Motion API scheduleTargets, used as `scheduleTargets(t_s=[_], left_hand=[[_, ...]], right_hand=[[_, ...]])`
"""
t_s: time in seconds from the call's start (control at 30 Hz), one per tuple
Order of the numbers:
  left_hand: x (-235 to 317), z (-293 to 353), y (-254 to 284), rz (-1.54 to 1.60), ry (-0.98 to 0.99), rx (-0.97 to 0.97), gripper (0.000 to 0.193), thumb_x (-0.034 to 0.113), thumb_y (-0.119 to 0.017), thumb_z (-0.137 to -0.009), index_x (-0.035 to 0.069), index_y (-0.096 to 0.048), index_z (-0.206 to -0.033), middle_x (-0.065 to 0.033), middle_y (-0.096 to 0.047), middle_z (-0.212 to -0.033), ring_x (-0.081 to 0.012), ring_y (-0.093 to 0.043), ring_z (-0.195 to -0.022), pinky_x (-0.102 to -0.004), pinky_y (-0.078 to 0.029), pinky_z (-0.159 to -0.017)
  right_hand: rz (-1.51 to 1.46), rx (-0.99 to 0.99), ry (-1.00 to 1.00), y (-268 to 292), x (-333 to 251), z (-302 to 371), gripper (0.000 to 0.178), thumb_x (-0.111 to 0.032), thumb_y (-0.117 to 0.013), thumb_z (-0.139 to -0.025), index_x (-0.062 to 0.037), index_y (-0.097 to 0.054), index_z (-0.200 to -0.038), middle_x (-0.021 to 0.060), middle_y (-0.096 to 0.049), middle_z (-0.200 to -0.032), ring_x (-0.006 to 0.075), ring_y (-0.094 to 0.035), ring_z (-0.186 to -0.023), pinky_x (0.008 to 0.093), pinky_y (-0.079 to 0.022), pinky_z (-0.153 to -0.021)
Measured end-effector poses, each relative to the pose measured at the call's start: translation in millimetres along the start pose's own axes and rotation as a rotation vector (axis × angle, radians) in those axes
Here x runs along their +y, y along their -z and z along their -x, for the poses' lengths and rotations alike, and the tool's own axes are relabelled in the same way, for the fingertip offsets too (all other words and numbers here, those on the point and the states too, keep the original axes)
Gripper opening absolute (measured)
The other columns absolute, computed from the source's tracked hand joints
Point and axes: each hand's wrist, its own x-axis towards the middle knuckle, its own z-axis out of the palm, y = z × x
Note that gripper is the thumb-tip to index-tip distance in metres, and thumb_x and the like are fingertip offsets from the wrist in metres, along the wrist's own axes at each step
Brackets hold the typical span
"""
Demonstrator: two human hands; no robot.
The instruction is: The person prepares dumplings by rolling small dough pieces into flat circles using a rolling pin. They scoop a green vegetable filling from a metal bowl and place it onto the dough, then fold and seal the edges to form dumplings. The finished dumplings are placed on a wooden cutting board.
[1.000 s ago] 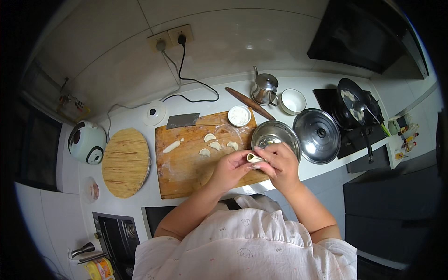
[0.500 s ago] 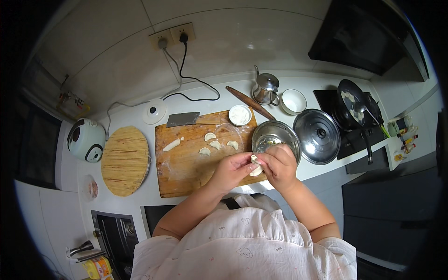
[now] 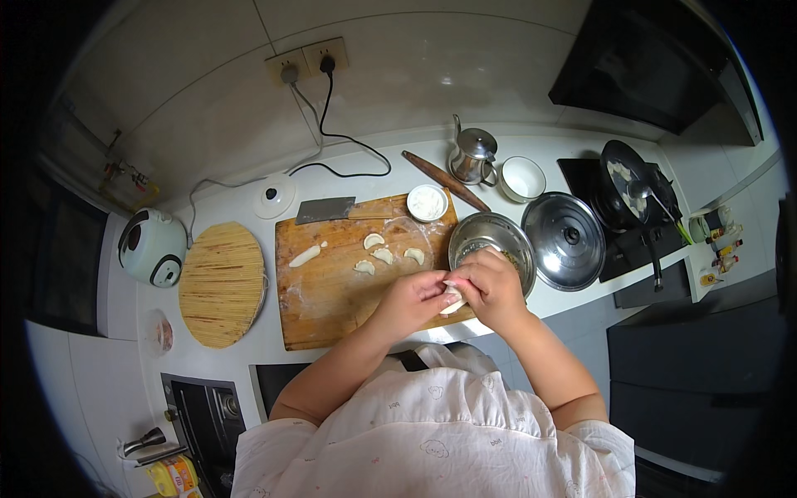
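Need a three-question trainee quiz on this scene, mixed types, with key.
1. How many white half-moon dumplings lie on the brown rectangular wooden board?
2. True or false: the grey rectangular metal cleaver lies left of the round white powder-filled bowl.
3. What do the left hand and right hand hold together?

Key:
1. Four.
2. True.
3. A folded white dough piece.

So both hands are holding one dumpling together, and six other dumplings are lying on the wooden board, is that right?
The number is wrong: four other dumplings, not six, are lying on the wooden board, as the head view shows. The left hand and right hand are holding one dumpling together.
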Motion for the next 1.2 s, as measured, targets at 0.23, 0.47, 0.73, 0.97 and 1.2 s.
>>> scheduleTargets(t_s=[0.23, 0.47, 0.73, 0.97, 1.2], left_hand=[[-1, -3, 0, 0.094, -0.020, 0.069, 0.030, 0.000, -0.054, -0.088, -0.003, -0.050, -0.118, -0.0068, -0.060, -0.100, -0.0121, -0.059, -0.089, -0.0252, -0.050, -0.073], [2, -4, -1, 0.004, -0.087, 0.056, 0.038, 0.000, -0.051, -0.090, 0.000, -0.044, -0.127, -0.0059, -0.059, -0.103, -0.0106, -0.058, -0.086, -0.0247, -0.050, -0.072], [0, -2, -5, -0.072, -0.139, 0.089, 0.033, -0.001, -0.047, -0.091, 0.000, -0.044, -0.124, -0.0066, -0.058, -0.102, -0.0103, -0.058, -0.082, -0.0247, -0.050, -0.072], [-5, -5, -6, 0.000, -0.214, 0.130, 0.028, 0.002, -0.048, -0.092, 0.000, -0.046, -0.120, -0.0066, -0.058, -0.098, -0.0084, -0.057, -0.081, -0.0218, -0.048, -0.071], [-8, -4, -3, -0.266, -0.282, 0.205, 0.023, 0.003, -0.048, -0.091, 0.001, -0.054, -0.113, -0.0054, -0.059, -0.098, -0.0084, -0.057, -0.081, -0.0230, -0.047, -0.071]], right_hand=[[0.083, 0.043, -0.076, 5, 2, -3, 0.018, -0.007, -0.058, -0.080, -0.0026, -0.060, -0.098, 0.0138, -0.056, -0.077, 0.0340, -0.054, -0.072, 0.0405, -0.045, -0.069], [0.007, -0.133, -0.163, -4, 3, 3, 0.009, -0.010, -0.055, -0.082, -0.0017, -0.053, -0.078, 0.0155, -0.056, -0.076, 0.0362, -0.054, -0.074, 0.0430, -0.044, -0.067], [0.023, -0.132, -0.200, -3, 4, 0, 0.010, -0.008, -0.056, -0.081, -0.0020, -0.053, -0.075, 0.0163, -0.054, -0.071, 0.0369, -0.053, -0.070, 0.0434, -0.043, -0.063], [-0.152, -0.062, -0.318, -15, -2, 8, 0.009, -0.008, -0.057, -0.080, -0.0016, -0.051, -0.076, 0.0170, -0.052, -0.069, 0.0371, -0.052, -0.067, 0.0434, -0.043, -0.063], [0.042, -0.063, -0.151, -11, 0, 2, 0.011, -0.008, -0.057, -0.079, -0.0015, -0.049, -0.076, 0.0172, -0.053, -0.070, 0.0367, -0.053, -0.068, 0.0434, -0.043, -0.062]])
